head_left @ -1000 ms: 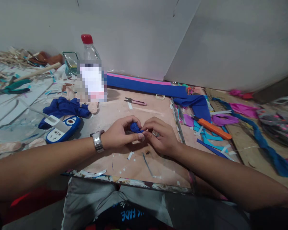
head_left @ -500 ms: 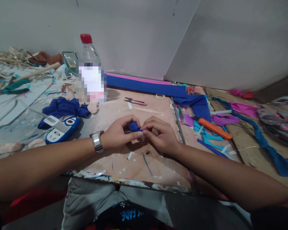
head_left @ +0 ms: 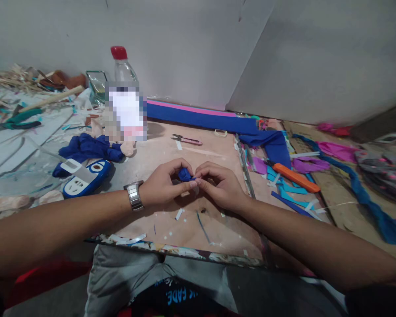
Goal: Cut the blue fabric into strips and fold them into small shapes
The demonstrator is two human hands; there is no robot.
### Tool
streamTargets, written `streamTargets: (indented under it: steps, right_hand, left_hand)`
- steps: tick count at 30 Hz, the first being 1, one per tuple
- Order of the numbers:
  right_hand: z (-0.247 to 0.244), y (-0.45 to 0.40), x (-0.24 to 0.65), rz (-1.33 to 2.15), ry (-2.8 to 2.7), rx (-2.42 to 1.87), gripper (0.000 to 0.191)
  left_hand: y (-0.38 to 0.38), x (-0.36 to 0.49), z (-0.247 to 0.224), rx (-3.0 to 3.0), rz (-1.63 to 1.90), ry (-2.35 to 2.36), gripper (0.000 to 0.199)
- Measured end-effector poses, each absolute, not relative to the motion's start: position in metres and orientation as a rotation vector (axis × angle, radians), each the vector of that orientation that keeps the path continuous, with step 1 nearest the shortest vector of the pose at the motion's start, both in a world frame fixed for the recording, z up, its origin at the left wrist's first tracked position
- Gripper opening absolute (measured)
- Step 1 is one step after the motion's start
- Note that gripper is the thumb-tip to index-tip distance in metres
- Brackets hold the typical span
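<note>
A small rolled piece of blue material (head_left: 185, 175) is held between my hands above the middle of the table. My left hand (head_left: 166, 182), with a metal watch on its wrist, has its thumb and fingers closed around the left side of the piece. From the right, my right hand (head_left: 220, 185) pinches the narrow end of the same piece, and its fingertips meet those of my left hand. Small pink-handled snips (head_left: 190, 141) lie beyond my hands, near a clear tape ring (head_left: 221, 132).
Blue cloth (head_left: 89, 147) and a power strip (head_left: 86, 178) lie to the left, with a red-capped bottle (head_left: 125, 70) behind. A long blue strip (head_left: 198, 118) runs along the back. An orange cutter (head_left: 295, 177) sits among scraps on the right.
</note>
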State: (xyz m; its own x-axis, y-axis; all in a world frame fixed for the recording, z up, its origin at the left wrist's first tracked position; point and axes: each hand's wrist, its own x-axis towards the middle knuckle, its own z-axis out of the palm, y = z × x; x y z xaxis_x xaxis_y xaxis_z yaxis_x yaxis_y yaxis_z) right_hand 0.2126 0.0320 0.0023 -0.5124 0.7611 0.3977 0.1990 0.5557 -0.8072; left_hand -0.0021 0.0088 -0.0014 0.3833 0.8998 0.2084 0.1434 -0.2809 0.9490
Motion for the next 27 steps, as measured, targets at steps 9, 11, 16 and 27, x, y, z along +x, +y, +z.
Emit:
streamTargets:
  steps: [9,11,16,27]
  right_hand:
    - [-0.0001,0.0292,0.2092,1.331,-1.716,-0.937,0.028]
    - [-0.0011,0.0286,0.2084,1.450,-1.618,-0.981,0.033]
    - [-0.0033,0.0301,0.2076,1.504,-1.578,-1.025,0.038]
    - [0.0002,0.0291,0.2057,1.552,-1.565,-0.980,0.034]
  left_hand:
    - [0.0091,-0.0027,-0.0002,1.685,0.984,0.924,0.030]
    - [0.0093,-0.0029,-0.0006,1.674,0.983,0.919,0.030]
    - [0.0102,-0.0036,-0.0010,1.684,0.971,0.913,0.028]
    - [0.0101,-0.0037,-0.0033,1.742,0.945,0.895,0.025]
